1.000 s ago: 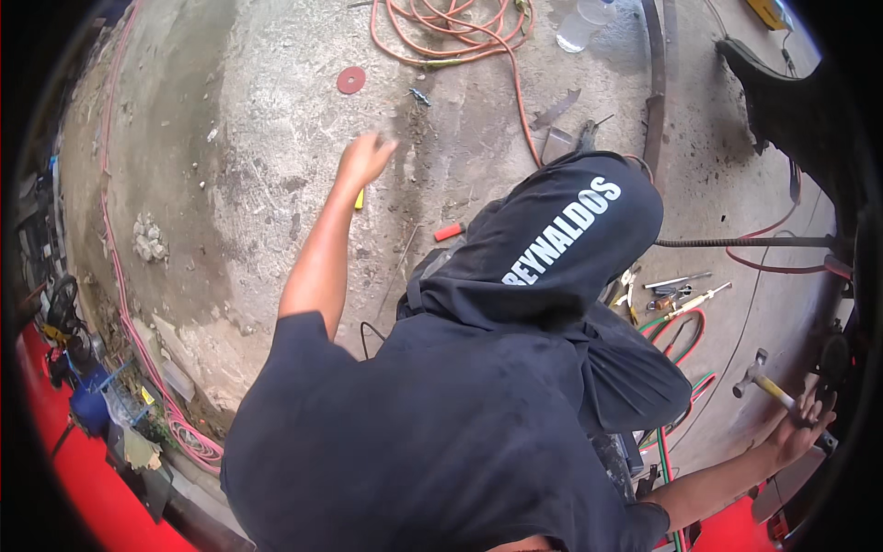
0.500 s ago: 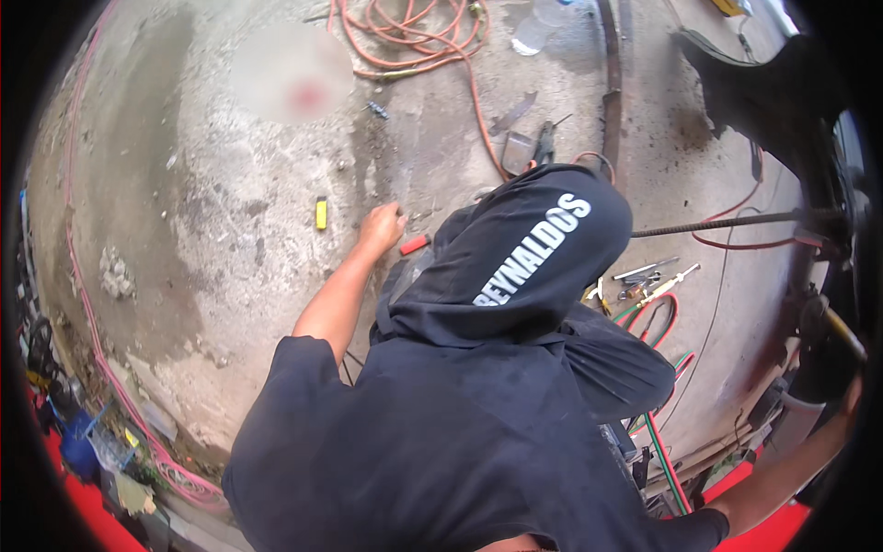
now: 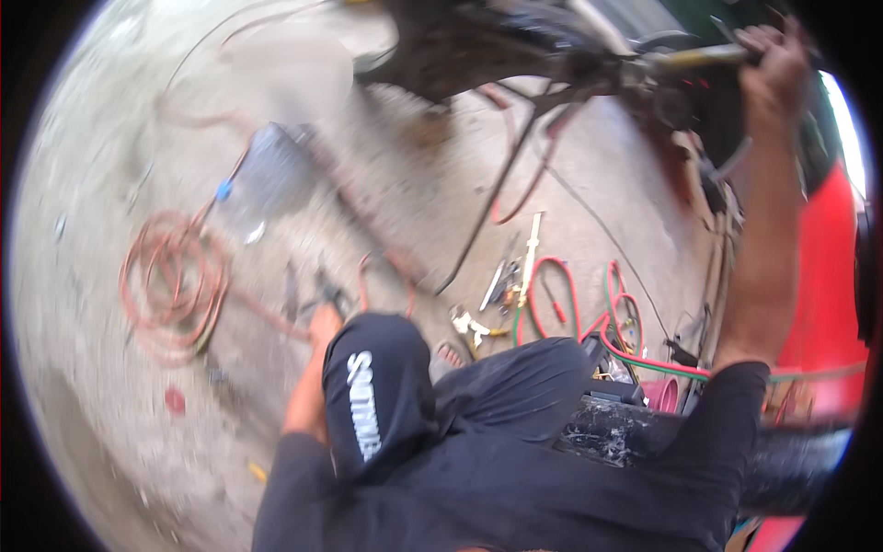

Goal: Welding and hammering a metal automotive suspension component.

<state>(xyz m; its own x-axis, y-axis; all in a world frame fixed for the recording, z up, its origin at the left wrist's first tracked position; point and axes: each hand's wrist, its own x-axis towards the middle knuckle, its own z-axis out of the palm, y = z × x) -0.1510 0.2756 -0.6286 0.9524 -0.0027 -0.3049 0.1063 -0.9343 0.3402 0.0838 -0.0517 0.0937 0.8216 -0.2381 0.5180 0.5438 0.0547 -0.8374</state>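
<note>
My right hand (image 3: 774, 60) is raised at the upper right. Its fingers are closed on the yellowish handle of what looks like a hammer (image 3: 694, 59). The hammer's head end is blurred against a dark, rusty metal part (image 3: 478, 55). My left hand (image 3: 324, 322) is low by the floor, just beyond my black-clad knee. It reaches to a dark, plier-like tool (image 3: 328, 293), possibly a welding clamp. Motion blur and the knee hide my left fingers, so I cannot see whether they grip it. From beneath the metal part a bent dark rod (image 3: 487, 202) slants down.
An orange cable coil (image 3: 175, 285) and a clear plastic bottle (image 3: 269, 175) lie left on the concrete. Red and green hoses (image 3: 552, 267) loop at centre right beside small hand tools (image 3: 504, 285). A black tray (image 3: 612, 377) stands by my knee; a red panel (image 3: 828, 267) rises at right.
My view has swung to the right. My left hand has moved from the floor near a red lighter to the dark plier-like tool. My right hand, with the hammer, now shows fully.
</note>
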